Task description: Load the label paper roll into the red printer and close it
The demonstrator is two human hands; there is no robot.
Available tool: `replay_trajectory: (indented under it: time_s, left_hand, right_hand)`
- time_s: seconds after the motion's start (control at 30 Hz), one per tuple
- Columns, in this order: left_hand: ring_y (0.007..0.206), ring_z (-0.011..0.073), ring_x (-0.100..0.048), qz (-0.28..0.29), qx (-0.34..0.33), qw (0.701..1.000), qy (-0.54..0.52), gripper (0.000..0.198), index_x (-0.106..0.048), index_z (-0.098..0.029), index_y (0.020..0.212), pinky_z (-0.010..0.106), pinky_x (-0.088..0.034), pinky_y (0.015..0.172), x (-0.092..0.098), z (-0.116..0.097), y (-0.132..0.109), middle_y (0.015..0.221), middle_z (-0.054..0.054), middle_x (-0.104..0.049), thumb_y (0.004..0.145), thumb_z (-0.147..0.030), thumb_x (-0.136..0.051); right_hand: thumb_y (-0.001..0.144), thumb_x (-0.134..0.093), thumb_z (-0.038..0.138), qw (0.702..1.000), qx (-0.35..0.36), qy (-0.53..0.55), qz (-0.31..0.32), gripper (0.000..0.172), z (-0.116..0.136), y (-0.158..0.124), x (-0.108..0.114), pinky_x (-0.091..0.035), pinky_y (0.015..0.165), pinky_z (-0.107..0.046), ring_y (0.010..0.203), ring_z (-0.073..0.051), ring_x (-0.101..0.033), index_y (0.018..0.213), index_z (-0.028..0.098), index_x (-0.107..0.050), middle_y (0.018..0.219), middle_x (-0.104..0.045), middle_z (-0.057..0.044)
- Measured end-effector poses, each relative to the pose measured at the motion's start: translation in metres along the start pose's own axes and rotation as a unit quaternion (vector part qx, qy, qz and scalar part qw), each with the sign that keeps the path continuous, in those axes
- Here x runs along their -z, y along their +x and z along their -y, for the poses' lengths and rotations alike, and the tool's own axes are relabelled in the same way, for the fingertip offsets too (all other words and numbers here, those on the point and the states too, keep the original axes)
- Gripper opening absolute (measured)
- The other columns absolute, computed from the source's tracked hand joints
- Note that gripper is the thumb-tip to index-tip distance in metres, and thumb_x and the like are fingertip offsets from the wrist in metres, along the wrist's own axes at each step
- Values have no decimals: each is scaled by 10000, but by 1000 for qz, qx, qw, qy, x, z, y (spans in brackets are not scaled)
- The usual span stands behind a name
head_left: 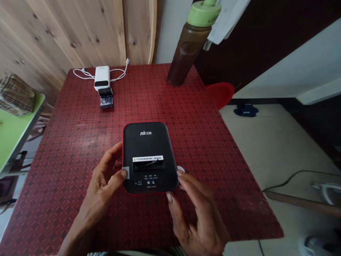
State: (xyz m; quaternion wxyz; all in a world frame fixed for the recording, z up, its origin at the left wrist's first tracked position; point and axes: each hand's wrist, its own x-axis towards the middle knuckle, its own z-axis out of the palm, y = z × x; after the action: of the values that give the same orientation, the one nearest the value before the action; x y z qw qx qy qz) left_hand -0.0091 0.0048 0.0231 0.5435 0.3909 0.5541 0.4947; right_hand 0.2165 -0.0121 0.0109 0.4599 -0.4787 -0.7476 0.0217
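A black rounded box-shaped device with red edges lies near the middle of the red patterned table. Its top bears a white logo, a white label strip above a dark slot, and small buttons. My left hand grips its left side, the thumb by a small grey tab at the left edge and the fingers along the side. At the lower right corner, my right hand has its fingertips at the device's side and its thumb apart from them, near the front edge. A whitish round piece shows beside the right fingertips.
At the back left are a white power bank with a white cable and a small black packet. A brown bottle with a green lid stands at the back right. Beyond the right edge are a red stool and dark slippers.
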Motion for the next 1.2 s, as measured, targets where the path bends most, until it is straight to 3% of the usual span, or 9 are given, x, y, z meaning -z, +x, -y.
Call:
replay_trajectory:
  time_s: [0.2,0.37,0.57,0.8,0.97,1.13,1.2]
  left_hand:
    - [1582,306,-488,-18,29,999,-12,519,-622,-376,1550,355,-542,1140,-10,-7,-1,1684,9,-578,1040,-371,-719]
    - [1593,322,-473,-12,33,999,-15,532,-601,-362,1571,406,-524,1190,-11,-8,0,1690,25,-568,1049,-376,-703]
    - [1562,349,-521,-32,28,999,-17,559,-596,-341,1577,457,-537,1181,-15,-8,0,1660,55,-601,1031,-377,-714]
    - [1586,356,-489,-21,11,1000,-8,561,-616,-346,1562,450,-533,1155,-8,4,2,1656,48,-609,1010,-362,-711]
    - [1536,334,-543,-10,-2,999,-40,553,-621,-368,1566,451,-473,1212,-4,11,1,1655,25,-610,1020,-396,-704]
    - [1512,343,-567,-6,-6,1000,-27,554,-646,-330,1535,472,-481,1217,-5,7,0,1632,48,-631,999,-440,-732]
    - [1514,346,-568,-7,-8,1000,-29,565,-648,-310,1526,482,-483,1224,-5,5,0,1631,60,-632,989,-461,-743]
  right_hand:
    - [972,-742,29,1000,-15,22,-7,528,-3,-1,-2,-667,987,-362,1215,-244,-742,1484,55,-616,1280,-749,-173]
    - [951,-769,59,995,-71,66,-24,716,-7,-11,-6,-695,985,-413,1222,-262,-740,1621,176,-545,1370,-716,-149]
    - [935,-776,59,992,-85,96,-24,805,-11,-14,-9,-717,951,-460,1219,-282,-737,1664,247,-493,1370,-691,-141]
    - [987,-726,108,995,-63,71,8,552,-9,-1,1,-677,989,-394,1185,-251,-737,1521,132,-588,1300,-727,-154]
    - [1008,-683,56,997,4,56,53,318,-13,41,18,-651,974,-375,1092,-221,-755,1314,140,-689,1193,-774,-119]
    - [1032,-589,-26,979,108,7,171,259,-18,95,-3,-627,1009,-425,1097,-251,-754,1205,94,-741,1174,-813,-139]
    - [1030,-593,-22,957,117,-5,264,241,-17,111,-20,-633,967,-410,1059,-250,-756,1113,119,-770,1145,-821,-119]
